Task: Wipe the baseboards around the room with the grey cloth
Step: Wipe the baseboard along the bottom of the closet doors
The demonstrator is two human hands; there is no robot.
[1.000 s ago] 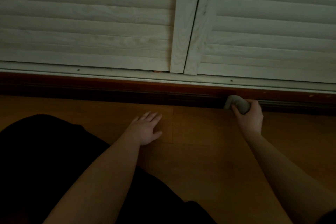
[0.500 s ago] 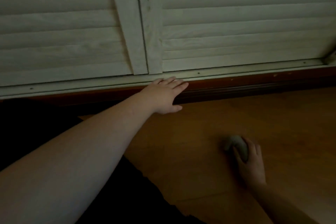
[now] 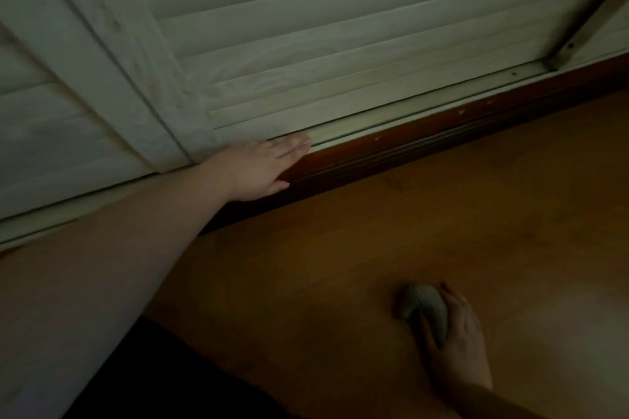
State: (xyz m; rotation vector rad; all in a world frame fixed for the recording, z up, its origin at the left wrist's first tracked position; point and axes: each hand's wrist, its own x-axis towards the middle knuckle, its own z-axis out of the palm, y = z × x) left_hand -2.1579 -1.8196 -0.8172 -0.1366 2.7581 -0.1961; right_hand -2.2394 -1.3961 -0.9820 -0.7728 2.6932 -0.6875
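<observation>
One hand works, one braces: your right hand (image 3: pixel 456 343) curls its fingers round the bunched grey cloth (image 3: pixel 423 308) on the floor (image 3: pixel 442 214), apart from the baseboard (image 3: pixel 408 150). Your left hand (image 3: pixel 262 170), fingers straight, rests against it. The stretch toward the corner probably remains unwiped.

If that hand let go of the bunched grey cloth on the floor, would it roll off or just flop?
Probably flop: the bunched grey cloth shows soft folds where the right hand grips it, so it looks limp, not stiff. It seems light, since a few fingers hold it. On the smooth orange-brown wooden floor it would likely slide easily when pushed.
</observation>
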